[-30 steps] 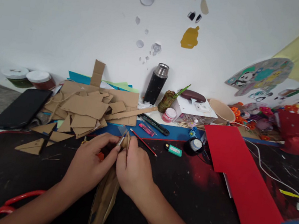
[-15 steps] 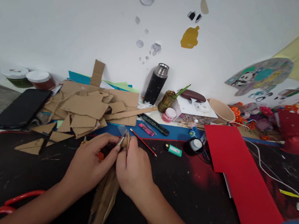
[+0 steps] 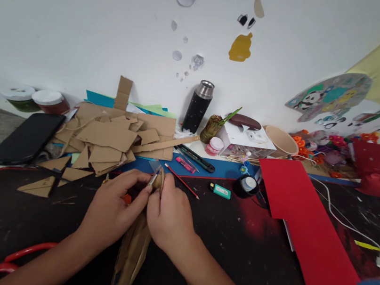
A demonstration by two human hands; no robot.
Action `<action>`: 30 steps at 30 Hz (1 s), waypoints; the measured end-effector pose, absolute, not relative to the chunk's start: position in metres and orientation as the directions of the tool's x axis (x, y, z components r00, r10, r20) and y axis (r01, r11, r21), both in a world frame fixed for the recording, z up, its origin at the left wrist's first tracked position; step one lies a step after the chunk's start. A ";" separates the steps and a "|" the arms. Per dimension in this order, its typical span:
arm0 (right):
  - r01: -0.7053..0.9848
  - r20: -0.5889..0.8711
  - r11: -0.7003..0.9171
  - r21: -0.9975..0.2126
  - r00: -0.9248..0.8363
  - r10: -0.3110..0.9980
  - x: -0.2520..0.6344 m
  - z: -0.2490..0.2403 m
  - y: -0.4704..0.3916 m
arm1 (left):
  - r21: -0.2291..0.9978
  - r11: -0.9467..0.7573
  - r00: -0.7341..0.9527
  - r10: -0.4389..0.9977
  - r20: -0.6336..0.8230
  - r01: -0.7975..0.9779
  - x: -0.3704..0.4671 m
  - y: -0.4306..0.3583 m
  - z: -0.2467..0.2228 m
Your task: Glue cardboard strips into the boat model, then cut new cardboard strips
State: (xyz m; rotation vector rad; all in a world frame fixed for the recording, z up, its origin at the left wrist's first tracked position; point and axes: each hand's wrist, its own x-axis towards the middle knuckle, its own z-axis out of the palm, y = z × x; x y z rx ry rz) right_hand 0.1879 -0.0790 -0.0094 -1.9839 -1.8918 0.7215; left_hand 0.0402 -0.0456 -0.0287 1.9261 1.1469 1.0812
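A long, narrow brown cardboard piece (image 3: 130, 257) stands on edge between my hands, its lower end pointing toward me. My left hand (image 3: 114, 207) pinches its far end between thumb and fingers. Against that end my right hand (image 3: 173, 211) is closed, its thumb and curled fingers pressing on the cardboard. A small clear strip (image 3: 154, 165) sticks out at the top by my left fingertips; whether it is tape I cannot tell. Something orange (image 3: 127, 198) shows under my left palm, mostly hidden. Red-handled scissors (image 3: 7, 268) lie by my left forearm.
Cardboard scraps (image 3: 107, 137) are heaped at the back left, near a black phone (image 3: 26, 139). Beyond my hands are a red pencil (image 3: 184, 182), a cutter knife (image 3: 196, 158), a green lighter (image 3: 221, 191) and a black flask (image 3: 198, 108). Red card (image 3: 318, 242) lies at right.
Almost nothing differs. The whole view has shifted very slightly, and both hands keep the same grip on the cardboard piece.
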 end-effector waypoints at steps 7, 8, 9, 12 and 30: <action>0.838 -0.133 -0.081 -0.540 0.010 0.991 0.188 -0.011 -0.079 | 0.830 -0.414 0.278 0.904 0.326 0.374 0.041 -0.045 -0.028; 0.837 -0.130 -0.078 -0.541 0.008 0.991 0.188 -0.011 -0.079 | 0.829 -0.415 0.278 0.903 0.327 0.374 0.041 -0.045 -0.027; 0.837 -0.131 -0.077 -0.542 0.007 0.991 0.188 -0.011 -0.079 | 0.830 -0.415 0.278 0.903 0.326 0.373 0.042 -0.046 -0.027; 0.833 -0.143 -0.085 -0.546 0.007 0.990 0.188 -0.010 -0.079 | 0.837 -0.409 0.284 0.904 0.318 0.363 0.042 -0.046 -0.026; 0.835 -0.149 -0.090 -0.544 0.009 0.989 0.188 -0.008 -0.079 | 0.830 -0.404 0.280 0.908 0.312 0.385 0.040 -0.047 -0.026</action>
